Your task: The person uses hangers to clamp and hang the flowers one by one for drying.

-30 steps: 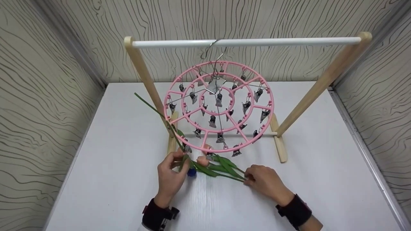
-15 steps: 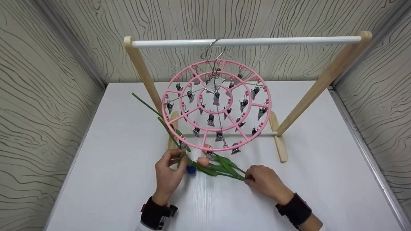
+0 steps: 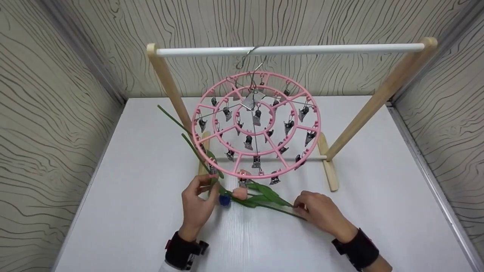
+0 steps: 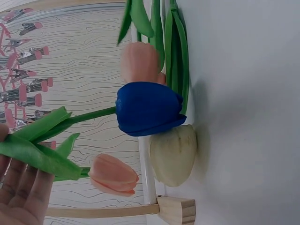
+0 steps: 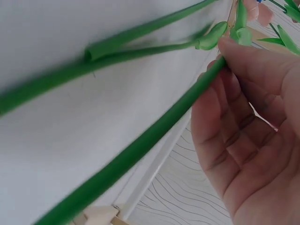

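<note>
Pinching a green stem [image 5: 136, 161], thumb closed against fingertips, the right hand [image 3: 321, 211] is resting lower right of the head view; the left hand [image 3: 199, 206], lower centre-left, is gripping the blue tulip [image 3: 224, 200] by its leafy stem, bloom pointing toward lower centre. A peach tulip [image 3: 240, 193] is lying just right. Above, a pink clip hanger [image 3: 237, 163] is hanging from a white bar [image 3: 321, 48] across the upper frame.

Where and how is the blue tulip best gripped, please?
I'd pinch the blue tulip by its bare stem, between blossom and leaves, low from the near side: the blossom is bulky and points down, the left hand is at the leaves, and the pink hanger is above.
</note>
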A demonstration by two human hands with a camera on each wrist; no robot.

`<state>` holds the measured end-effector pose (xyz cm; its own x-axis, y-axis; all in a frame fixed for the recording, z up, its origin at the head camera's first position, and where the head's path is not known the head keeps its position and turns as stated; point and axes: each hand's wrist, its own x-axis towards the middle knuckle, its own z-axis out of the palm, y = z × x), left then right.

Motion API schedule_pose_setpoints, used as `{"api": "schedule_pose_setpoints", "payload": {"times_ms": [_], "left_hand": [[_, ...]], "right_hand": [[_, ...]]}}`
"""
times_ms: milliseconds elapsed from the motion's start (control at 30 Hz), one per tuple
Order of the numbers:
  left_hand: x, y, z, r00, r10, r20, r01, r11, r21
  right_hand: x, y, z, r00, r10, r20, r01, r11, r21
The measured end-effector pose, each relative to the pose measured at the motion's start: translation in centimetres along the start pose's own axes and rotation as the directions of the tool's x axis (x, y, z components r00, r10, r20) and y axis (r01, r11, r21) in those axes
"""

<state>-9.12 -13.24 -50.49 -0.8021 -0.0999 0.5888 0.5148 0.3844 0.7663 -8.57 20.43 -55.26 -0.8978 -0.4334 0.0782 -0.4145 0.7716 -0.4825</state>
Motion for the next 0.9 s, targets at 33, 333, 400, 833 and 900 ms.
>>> {"api": "schedule_pose_setpoints", "payload": {"times_ms": [33, 333, 400, 833, 900], "left_hand": [[0.0, 0.0, 0.0, 1.0, 0.001, 0.001, -0.001, 1.0, 0.0], [-0.1, 0.2, -0.1, 1.0, -0.004, 0.011, 0.004, 1.0, 0.027], [-0.1, 0.3, -0.1, 1.0, -0.005, 0.004, 0.005, 0.999, 0.045], [-1.2, 1.1, 0.1, 0.998, 0.033, -0.059, -0.03, 0.999, 0.045], [-1.5, 1.4, 0.1, 0.997, 0.023, -0.067, -0.021, 0.999, 0.024]], "right_hand": [[-0.1, 0.0, -0.2, 1.0, -0.01, -0.01, 0.01, 1.0, -0.007], [-1.1, -0.4, -1.9, 0.992, -0.097, -0.083, 0.09, 0.992, -0.091], [-1.3, -0.6, -2.3, 0.988, -0.115, -0.1, 0.103, 0.988, -0.113], [-1.7, -2.4, -4.2, 0.964, -0.226, -0.138, 0.203, 0.965, -0.168], [-1.7, -2.6, -4.4, 0.957, -0.247, -0.15, 0.219, 0.959, -0.182]]}}
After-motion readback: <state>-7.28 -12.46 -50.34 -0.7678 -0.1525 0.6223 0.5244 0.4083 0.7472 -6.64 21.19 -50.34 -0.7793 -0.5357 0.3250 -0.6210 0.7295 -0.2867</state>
